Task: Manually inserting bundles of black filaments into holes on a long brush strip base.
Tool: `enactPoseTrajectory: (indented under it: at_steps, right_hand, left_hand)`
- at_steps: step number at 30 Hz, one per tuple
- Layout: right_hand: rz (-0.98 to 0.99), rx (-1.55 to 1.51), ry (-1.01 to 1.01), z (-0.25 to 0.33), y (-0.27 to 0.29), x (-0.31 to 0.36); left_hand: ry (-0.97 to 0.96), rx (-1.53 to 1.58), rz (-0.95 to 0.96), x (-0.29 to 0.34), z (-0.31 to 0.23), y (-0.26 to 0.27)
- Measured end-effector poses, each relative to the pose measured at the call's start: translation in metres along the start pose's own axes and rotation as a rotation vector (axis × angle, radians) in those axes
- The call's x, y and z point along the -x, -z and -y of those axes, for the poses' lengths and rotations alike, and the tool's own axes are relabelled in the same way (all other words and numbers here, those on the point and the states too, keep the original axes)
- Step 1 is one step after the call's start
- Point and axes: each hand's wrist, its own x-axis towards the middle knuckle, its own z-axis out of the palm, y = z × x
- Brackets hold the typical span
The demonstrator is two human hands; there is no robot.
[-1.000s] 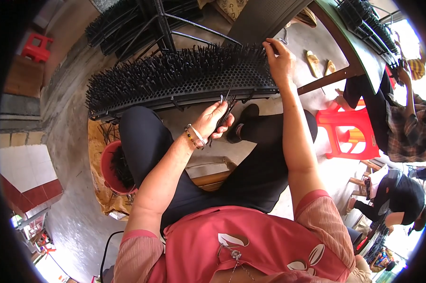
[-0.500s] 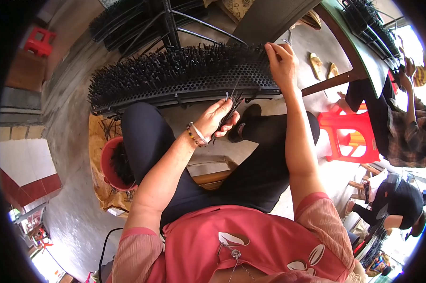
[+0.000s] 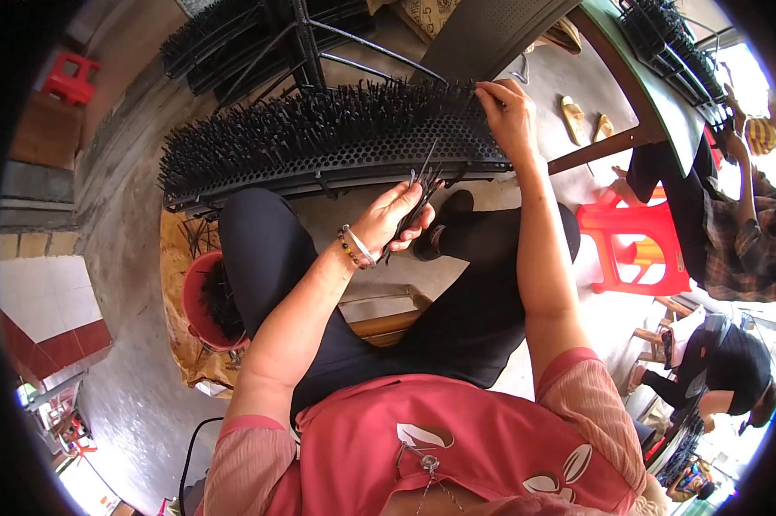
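I make out dark printing on a tan sack (image 3: 428,15) at the top edge of my feed, only partly in view. A grey concrete floor (image 3: 130,258) spreads below, with a red plastic stool (image 3: 603,224) at right near a pale green tabletop (image 3: 663,95). Ahead, a long black perforated rack (image 3: 379,148) bristles with short upright black sticks (image 3: 259,138), its front holes bare. The left hand (image 3: 394,219) has its fingers wrapped round a loose black bundle (image 3: 418,202); the right hand (image 3: 512,120) bunches its fingers at the rack's right end, gripping what I cannot tell
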Motion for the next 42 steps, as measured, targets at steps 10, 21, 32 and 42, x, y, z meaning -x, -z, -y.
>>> enactPoseTrajectory:
  at_steps: [10,21,32,42]
  right_hand:
    - [0.563,-0.611,-0.474,0.057,0.009,0.026]
    - [-0.044,-0.536,-0.430,0.024,0.029,-0.001]
    - [-0.281,-0.152,-0.233,-0.014,0.009,-0.007]
    - [-0.282,-0.068,-0.235,-0.007,0.008,-0.007]
  left_hand:
    - [-0.067,0.057,0.038,0.001,-0.007,-0.003]
    - [0.052,0.130,-0.037,-0.004,-0.001,0.001]
    - [0.056,0.188,-0.061,-0.007,0.007,0.003]
    - [0.072,0.232,-0.004,0.000,0.001,0.005]
